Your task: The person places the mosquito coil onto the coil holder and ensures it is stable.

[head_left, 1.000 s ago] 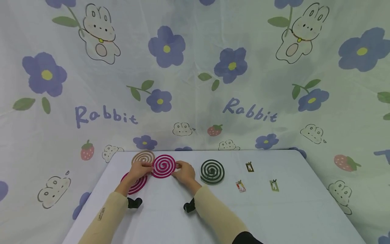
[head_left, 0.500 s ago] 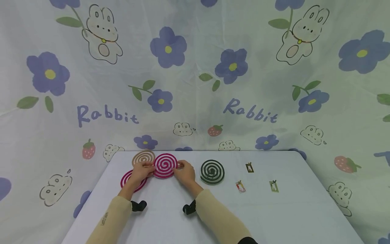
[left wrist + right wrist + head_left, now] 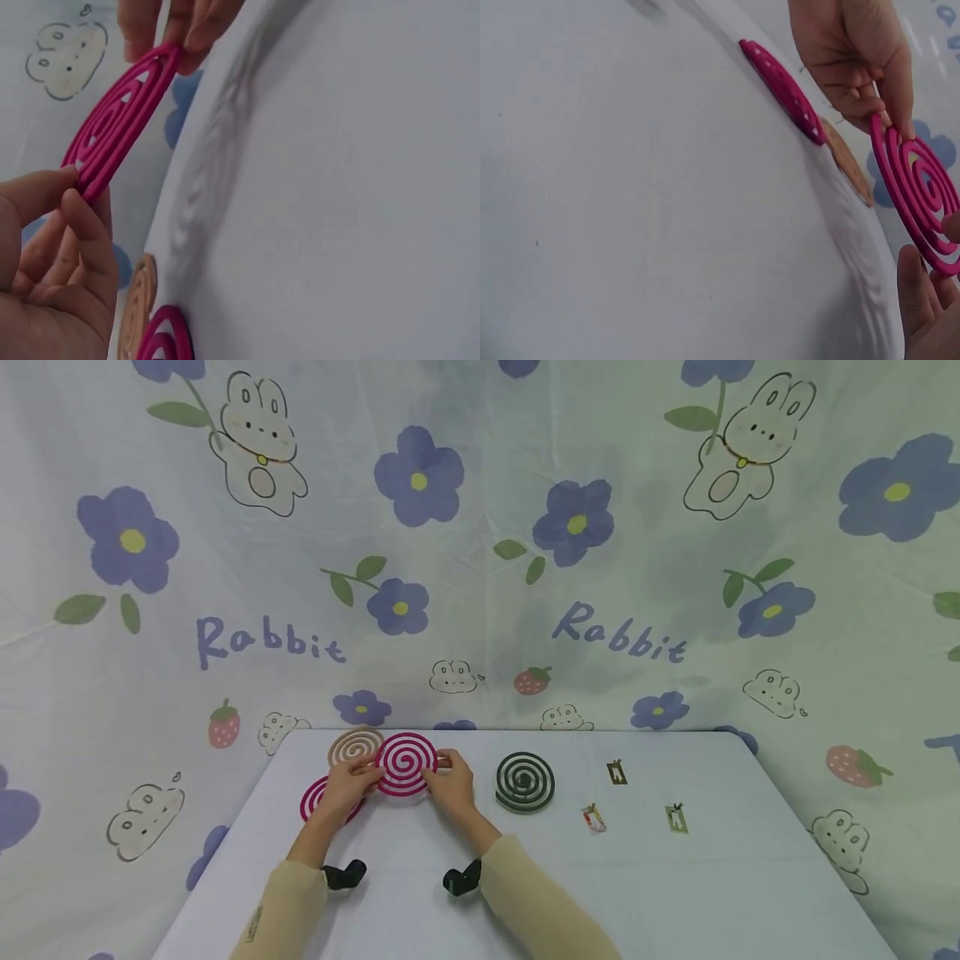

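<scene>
A magenta mosquito coil [image 3: 406, 764] is held up between both hands, its spiral facing the head camera. My left hand [image 3: 347, 787] pinches its left edge between thumb and fingers, and my right hand [image 3: 452, 785] pinches the right edge. Both wrist views show the coil [image 3: 124, 124] clear of the tabletop, its shadow falling on the white surface. Behind the left hand lies a tan coil [image 3: 354, 747]. Another magenta coil [image 3: 306, 804] lies under the left hand's side, partly hidden by that hand and wrist.
A dark green coil [image 3: 525, 782] lies right of the hands on the white table [image 3: 675, 902]. Further right are small metal coil stands: a dark one [image 3: 617, 772], a red-patterned one [image 3: 593, 818] and a pale one [image 3: 677, 818]. A printed curtain [image 3: 480, 527] hangs behind.
Both hands keep hold of the magenta coil, which has risen slightly and tilted to face the camera more. The thumbs now lie over its front. The head view has shifted a little.
</scene>
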Available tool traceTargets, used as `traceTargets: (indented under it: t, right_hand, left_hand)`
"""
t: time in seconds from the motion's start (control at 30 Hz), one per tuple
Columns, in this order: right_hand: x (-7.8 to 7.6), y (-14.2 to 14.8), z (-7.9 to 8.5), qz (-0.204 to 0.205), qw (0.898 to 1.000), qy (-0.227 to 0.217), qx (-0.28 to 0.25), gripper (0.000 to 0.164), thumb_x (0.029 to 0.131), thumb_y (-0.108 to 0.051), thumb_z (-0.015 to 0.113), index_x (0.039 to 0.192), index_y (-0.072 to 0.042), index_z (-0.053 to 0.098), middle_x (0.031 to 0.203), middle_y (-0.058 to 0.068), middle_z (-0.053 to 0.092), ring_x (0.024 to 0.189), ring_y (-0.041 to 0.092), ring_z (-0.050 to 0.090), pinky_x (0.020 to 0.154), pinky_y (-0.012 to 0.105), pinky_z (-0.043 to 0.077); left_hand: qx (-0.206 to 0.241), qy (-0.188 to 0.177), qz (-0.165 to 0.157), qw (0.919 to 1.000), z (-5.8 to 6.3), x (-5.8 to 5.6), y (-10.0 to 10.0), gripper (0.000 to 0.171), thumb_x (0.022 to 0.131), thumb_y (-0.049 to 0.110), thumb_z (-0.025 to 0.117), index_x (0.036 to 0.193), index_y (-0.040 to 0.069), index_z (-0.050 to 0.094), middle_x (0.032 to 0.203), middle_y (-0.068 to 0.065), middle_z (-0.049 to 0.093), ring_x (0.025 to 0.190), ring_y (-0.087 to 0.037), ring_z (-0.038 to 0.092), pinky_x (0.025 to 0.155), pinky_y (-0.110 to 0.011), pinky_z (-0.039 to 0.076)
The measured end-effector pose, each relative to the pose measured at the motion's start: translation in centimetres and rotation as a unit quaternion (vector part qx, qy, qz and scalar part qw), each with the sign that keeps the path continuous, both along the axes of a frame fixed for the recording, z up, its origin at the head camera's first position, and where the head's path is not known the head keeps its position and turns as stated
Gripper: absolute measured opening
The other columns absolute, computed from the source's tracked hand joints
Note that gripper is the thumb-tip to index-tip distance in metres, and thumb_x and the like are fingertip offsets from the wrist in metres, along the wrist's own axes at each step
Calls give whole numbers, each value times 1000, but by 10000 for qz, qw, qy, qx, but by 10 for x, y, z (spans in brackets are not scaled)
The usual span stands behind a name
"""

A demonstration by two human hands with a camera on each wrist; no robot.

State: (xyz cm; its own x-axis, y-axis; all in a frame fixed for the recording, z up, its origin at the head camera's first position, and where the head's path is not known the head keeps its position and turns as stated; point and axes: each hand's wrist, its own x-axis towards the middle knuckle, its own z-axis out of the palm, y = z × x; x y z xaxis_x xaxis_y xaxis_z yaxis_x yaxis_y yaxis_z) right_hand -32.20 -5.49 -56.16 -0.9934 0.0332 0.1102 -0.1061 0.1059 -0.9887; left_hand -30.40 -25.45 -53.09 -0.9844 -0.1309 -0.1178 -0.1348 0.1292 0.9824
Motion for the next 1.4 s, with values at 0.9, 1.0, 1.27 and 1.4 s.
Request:
traceTargets:
  t: [0.9, 1.0, 1.27, 1.4]
  right_hand:
    - [41, 20, 38, 85, 9891, -285, -1444, 34, 84, -9, 77, 114, -5, 62, 81, 9, 61, 61, 17, 64, 58, 34, 57]
    - [44, 25, 40, 112, 9878, -253, -1532, 33, 84, -11, 77, 113, -4, 63, 81, 10, 61, 61, 17, 64, 57, 33, 57]
    - [52, 40, 48, 161, 9871, -358, -1552, 31, 85, -15, 77, 110, -4, 63, 86, 11, 62, 66, 18, 65, 59, 32, 57]
    - [55, 49, 50, 198, 9863, -445, -1573, 31, 85, -14, 76, 110, -2, 62, 87, 11, 63, 66, 18, 64, 58, 31, 57]
  left_hand:
    - [1265, 557, 149, 9903, 30, 40, 38, 48, 92, 10, 68, 134, -3, 49, 98, -2, 67, 86, -11, 65, 76, -25, 55]
    - [1292, 580, 125, 9898, 31, 43, 44, 45, 92, 10, 68, 132, -2, 51, 97, -3, 67, 86, -12, 65, 76, -26, 55]
    - [1494, 596, -1, 9870, 33, 49, 58, 44, 91, 10, 68, 131, -3, 53, 94, -5, 66, 84, -13, 65, 77, -27, 55]
    - [1446, 540, -51, 9880, 34, 51, 66, 43, 91, 9, 69, 130, -1, 53, 93, -5, 65, 84, -14, 65, 76, -29, 56]
